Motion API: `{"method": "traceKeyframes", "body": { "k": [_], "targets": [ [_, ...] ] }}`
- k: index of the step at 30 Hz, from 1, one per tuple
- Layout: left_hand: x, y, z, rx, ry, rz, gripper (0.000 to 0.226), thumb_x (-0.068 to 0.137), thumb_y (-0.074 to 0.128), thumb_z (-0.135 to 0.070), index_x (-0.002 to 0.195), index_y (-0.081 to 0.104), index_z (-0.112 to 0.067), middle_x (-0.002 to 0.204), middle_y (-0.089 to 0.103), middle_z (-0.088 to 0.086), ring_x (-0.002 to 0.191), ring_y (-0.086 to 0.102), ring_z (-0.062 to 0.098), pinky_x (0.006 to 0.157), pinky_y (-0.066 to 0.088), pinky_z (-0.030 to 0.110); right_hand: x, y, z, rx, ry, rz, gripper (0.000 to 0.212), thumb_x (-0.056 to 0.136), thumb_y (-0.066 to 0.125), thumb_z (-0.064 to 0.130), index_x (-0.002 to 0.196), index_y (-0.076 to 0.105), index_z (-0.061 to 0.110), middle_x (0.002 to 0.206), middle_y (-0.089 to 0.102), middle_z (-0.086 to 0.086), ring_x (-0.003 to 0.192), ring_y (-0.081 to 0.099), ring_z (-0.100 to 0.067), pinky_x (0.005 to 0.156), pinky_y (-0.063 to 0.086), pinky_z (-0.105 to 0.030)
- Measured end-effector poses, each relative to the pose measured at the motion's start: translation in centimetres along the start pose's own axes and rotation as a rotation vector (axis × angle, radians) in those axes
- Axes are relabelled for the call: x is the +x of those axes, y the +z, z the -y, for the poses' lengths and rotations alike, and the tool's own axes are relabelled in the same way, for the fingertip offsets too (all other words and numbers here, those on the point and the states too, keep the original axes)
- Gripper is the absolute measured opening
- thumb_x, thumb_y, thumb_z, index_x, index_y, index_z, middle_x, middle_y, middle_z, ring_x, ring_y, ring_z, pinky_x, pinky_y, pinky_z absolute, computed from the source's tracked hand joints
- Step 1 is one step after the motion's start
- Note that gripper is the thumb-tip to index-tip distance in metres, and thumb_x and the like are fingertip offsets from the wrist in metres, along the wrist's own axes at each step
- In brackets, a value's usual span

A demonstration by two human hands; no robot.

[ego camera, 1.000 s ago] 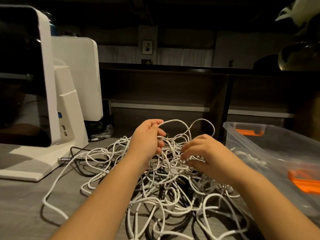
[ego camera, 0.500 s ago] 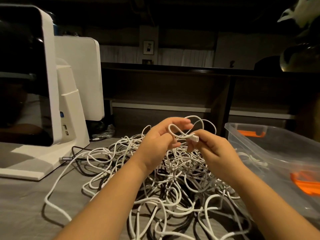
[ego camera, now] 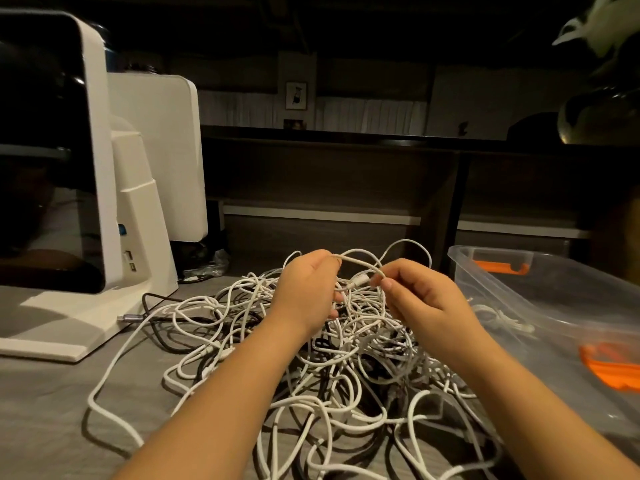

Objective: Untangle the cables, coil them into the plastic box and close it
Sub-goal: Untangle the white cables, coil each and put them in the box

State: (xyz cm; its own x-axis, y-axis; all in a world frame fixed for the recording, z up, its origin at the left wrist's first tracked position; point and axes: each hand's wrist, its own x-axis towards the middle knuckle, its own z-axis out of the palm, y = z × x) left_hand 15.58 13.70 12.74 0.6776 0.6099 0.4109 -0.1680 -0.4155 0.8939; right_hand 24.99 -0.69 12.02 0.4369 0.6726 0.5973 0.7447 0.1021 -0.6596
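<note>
My right hand (ego camera: 420, 299) has its grip pinched together on the connector end (ego camera: 360, 281) of a white cable, thumb and forefinger closed on the little plug just above the tangle of cables (ego camera: 332, 362). My left hand (ego camera: 306, 292) is closed on the same white strand (ego camera: 356, 263) a short way along, so the cable arcs between my two grips, lifted clear of the heap. The tangle lies on the grey worktop (ego camera: 45, 410) directly below both hands: mostly white cords looped over one another, with a few dark ones threaded through underneath. One long white loop (ego camera: 104, 382) trails out of the tangle toward my left and curls back near my left forearm. Just beside the tangle on my right stands the clear plastic box (ego camera: 540, 289), open, with an orange latch (ego camera: 502, 266) at its far rim and another orange piece (ego camera: 613, 368) showing through its near end; a bit of white cord (ego camera: 502, 318) is visible inside it through the wall. Left of the tangle sits a white stand (ego camera: 138, 209) carrying a dark screen (ego camera: 45, 161), and a dark lead (ego camera: 152, 306) runs from its base into the heap. Beyond the tangle, a dark shelf unit (ego camera: 346, 174) runs across the back, too dim to make out in detail.
</note>
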Motion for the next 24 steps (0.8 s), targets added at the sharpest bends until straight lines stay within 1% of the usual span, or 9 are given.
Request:
{"method": "traceKeyframes", "body": {
  "k": [2, 6, 9, 12, 14, 17, 19, 21, 24],
  "targets": [
    [0.0, -0.2, 0.2, 0.116, 0.066, -0.003, 0.037, 0.095, 0.044, -0.028, 0.059, 0.052, -0.021, 0.056, 0.046, -0.003, 0.061, 0.055, 0.023, 0.056, 0.050, 0.044, -0.1, 0.1, 0.1, 0.051, 0.024, 0.044, 0.016, 0.100, 0.050, 0.022, 0.098, 0.065, 0.023, 0.057, 0.046, 0.009, 0.054, 0.042, -0.009, 0.051, 0.035, -0.022],
    [-0.2, -0.4, 0.0, 0.268, 0.105, 0.028, 0.035, 0.075, 0.036, -0.040, 0.045, 0.047, -0.026, 0.041, 0.039, -0.010, 0.058, 0.052, 0.027, 0.062, 0.051, 0.056, -0.1, 0.4, 0.0, -0.156, 0.044, 0.144, 0.023, 0.093, 0.049, 0.047, 0.099, 0.064, 0.031, 0.060, 0.054, 0.011, 0.055, 0.047, -0.002, 0.057, 0.041, -0.027],
    [0.0, -0.2, 0.3, 0.246, 0.109, 0.024, 0.035, 0.075, 0.037, -0.039, 0.043, 0.044, -0.025, 0.041, 0.036, -0.010, 0.055, 0.047, 0.025, 0.059, 0.049, 0.053, 0.0, 0.8, 0.2, -0.242, 0.096, 0.237, 0.033, 0.082, 0.053, 0.062, 0.094, 0.063, 0.033, 0.069, 0.062, 0.012, 0.060, 0.054, -0.003, 0.060, 0.047, -0.028],
    [0.0, 0.3, 0.6, 0.194, 0.124, 0.037, 0.036, 0.078, 0.040, -0.035, 0.044, 0.042, -0.024, 0.042, 0.036, -0.011, 0.050, 0.040, 0.015, 0.056, 0.038, 0.040, -0.1, 1.2, 0.0, -0.343, 0.075, 0.277, 0.021, 0.092, 0.057, 0.046, 0.085, 0.062, 0.027, 0.071, 0.063, 0.002, 0.062, 0.056, -0.014, 0.063, 0.051, -0.037],
    [0.0, 0.4, 0.7, 0.120, 0.150, 0.021, 0.033, 0.084, 0.042, -0.030, 0.051, 0.045, -0.024, 0.049, 0.045, -0.009, 0.054, 0.044, 0.016, 0.059, 0.039, 0.038, -0.1, 1.3, -0.1, -0.247, 0.080, 0.220, 0.022, 0.097, 0.054, 0.034, 0.078, 0.061, 0.025, 0.059, 0.056, 0.005, 0.053, 0.048, -0.014, 0.056, 0.044, -0.036],
    [0.1, 0.1, 0.7, 0.038, 0.257, -0.069, 0.025, 0.083, 0.038, -0.030, 0.073, 0.059, -0.022, 0.069, 0.062, -0.002, 0.074, 0.057, 0.025, 0.068, 0.045, 0.038, 0.0, 1.0, -0.1, -0.011, 0.111, 0.017, 0.029, 0.100, 0.051, 0.028, 0.075, 0.063, 0.018, 0.049, 0.048, 0.007, 0.048, 0.042, -0.009, 0.050, 0.036, -0.022],
    [0.1, -0.2, 0.7, 0.023, 0.369, -0.197, 0.024, 0.086, 0.037, -0.028, 0.081, 0.060, -0.026, 0.076, 0.064, -0.005, 0.077, 0.058, 0.016, 0.069, 0.044, 0.030, 0.1, 0.8, -0.2, 0.054, 0.089, -0.051, 0.032, 0.101, 0.047, 0.029, 0.076, 0.063, 0.016, 0.050, 0.049, 0.006, 0.049, 0.043, -0.008, 0.050, 0.035, -0.018],
    [-0.1, -0.2, 0.5, -0.104, 0.417, -0.247, 0.023, 0.092, 0.038, -0.027, 0.088, 0.061, -0.026, 0.082, 0.067, -0.005, 0.077, 0.060, 0.006, 0.069, 0.046, 0.020, 0.0, 0.9, -0.1, 0.086, 0.060, -0.028, 0.033, 0.097, 0.046, 0.036, 0.077, 0.064, 0.016, 0.051, 0.050, 0.005, 0.050, 0.043, -0.008, 0.051, 0.035, -0.017],
    [-0.6, 0.3, -0.2, -0.460, 0.304, -0.084, 0.031, 0.106, 0.036, -0.030, 0.105, 0.063, -0.017, 0.100, 0.075, 0.002, 0.094, 0.070, 0.015, 0.080, 0.056, 0.027, -0.2, 1.5, 0.0, 0.100, 0.020, 0.065, 0.036, 0.090, 0.046, 0.044, 0.079, 0.064, 0.014, 0.053, 0.047, 0.006, 0.050, 0.042, -0.007, 0.051, 0.035, -0.018]
  ]
}}
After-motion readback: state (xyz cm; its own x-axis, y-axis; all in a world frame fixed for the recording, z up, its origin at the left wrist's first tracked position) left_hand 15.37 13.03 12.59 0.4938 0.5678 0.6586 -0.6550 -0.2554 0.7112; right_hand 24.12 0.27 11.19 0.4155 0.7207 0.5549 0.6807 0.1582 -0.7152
